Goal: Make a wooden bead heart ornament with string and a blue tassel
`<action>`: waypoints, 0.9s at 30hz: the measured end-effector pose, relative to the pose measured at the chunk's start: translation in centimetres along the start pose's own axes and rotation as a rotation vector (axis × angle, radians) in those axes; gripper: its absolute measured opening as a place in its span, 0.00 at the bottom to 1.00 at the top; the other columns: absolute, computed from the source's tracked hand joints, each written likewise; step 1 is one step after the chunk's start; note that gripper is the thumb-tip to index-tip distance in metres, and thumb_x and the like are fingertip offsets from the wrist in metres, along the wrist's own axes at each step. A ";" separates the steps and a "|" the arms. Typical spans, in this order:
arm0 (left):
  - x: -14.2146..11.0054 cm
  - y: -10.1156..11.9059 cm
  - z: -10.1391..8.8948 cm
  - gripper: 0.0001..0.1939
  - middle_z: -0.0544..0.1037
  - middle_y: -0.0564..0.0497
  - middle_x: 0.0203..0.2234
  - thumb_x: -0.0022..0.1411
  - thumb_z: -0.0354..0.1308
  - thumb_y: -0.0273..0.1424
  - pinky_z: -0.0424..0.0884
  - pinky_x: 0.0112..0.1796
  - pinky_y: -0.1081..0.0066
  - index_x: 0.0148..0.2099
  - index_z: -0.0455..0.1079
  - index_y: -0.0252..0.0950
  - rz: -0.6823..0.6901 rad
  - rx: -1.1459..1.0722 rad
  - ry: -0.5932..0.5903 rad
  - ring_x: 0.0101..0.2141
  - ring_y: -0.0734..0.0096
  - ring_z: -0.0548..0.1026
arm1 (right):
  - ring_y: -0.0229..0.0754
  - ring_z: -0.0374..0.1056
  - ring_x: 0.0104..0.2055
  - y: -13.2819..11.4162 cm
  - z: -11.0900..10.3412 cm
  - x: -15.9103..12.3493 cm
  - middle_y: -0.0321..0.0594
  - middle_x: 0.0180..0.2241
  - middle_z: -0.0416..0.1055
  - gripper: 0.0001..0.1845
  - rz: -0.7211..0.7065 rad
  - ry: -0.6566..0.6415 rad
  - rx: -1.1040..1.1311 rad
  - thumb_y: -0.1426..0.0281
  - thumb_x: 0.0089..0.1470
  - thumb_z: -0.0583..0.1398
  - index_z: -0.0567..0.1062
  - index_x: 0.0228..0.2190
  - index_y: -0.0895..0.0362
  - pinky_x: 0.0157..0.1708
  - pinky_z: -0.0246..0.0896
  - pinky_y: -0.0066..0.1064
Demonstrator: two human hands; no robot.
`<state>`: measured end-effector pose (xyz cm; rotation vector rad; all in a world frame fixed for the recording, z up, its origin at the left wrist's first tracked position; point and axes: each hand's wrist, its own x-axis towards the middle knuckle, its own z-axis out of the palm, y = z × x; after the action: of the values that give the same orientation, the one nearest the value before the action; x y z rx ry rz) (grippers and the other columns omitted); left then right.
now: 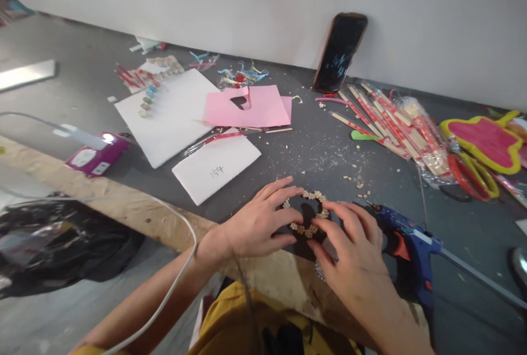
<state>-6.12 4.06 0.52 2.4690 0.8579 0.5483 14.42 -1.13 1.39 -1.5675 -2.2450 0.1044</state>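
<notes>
A small dark piece ringed with tiny beige flower-shaped bits [308,213] lies on the dark grey table [321,152] near its front edge. My left hand [257,223] rests on its left side, fingers stretched out and pressing on the ring. My right hand [354,256] touches its right side with fingertips laid on the beige bits. Neither hand grips anything. A blue hot glue gun [407,245] lies just right of my right hand.
White sheets [173,113], [214,171] and pink paper [251,107] lie at centre left. A phone [340,50] leans on the wall. Wooden sticks in wrappers [387,119], red scissors [469,176], a pink-and-yellow flower shape [486,141] sit at right. A purple power block [96,157] and white cable are at left.
</notes>
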 end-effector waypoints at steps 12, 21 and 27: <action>0.7 1.4 0.7 0.06 0.63 0.44 0.56 0.60 0.54 0.27 0.54 0.58 0.47 0.39 0.72 0.36 -0.065 0.109 -0.021 0.62 0.49 0.51 | 0.53 0.54 0.55 0.7 0.1 0.1 0.45 0.50 0.66 0.07 -0.057 -0.049 0.068 0.72 0.55 0.57 0.77 0.32 0.54 0.53 0.52 0.51; 0.5 1.3 0.9 0.08 0.62 0.44 0.57 0.63 0.51 0.29 0.53 0.58 0.47 0.40 0.72 0.37 -0.056 0.109 -0.025 0.62 0.51 0.51 | 0.52 0.55 0.55 0.5 0.3 0.3 0.44 0.49 0.67 0.08 -0.045 -0.057 0.058 0.71 0.56 0.57 0.77 0.32 0.54 0.52 0.53 0.49; 0.5 1.2 1.2 0.07 0.63 0.44 0.56 0.62 0.53 0.29 0.54 0.58 0.48 0.39 0.72 0.37 -0.049 0.093 0.015 0.61 0.51 0.53 | 0.53 0.55 0.54 0.5 0.4 0.2 0.44 0.50 0.67 0.07 -0.056 -0.043 0.071 0.71 0.55 0.57 0.76 0.33 0.54 0.52 0.53 0.51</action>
<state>-4.64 3.21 0.28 2.5231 0.9674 0.5207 14.62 -0.68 0.99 -1.4782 -2.2897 0.2024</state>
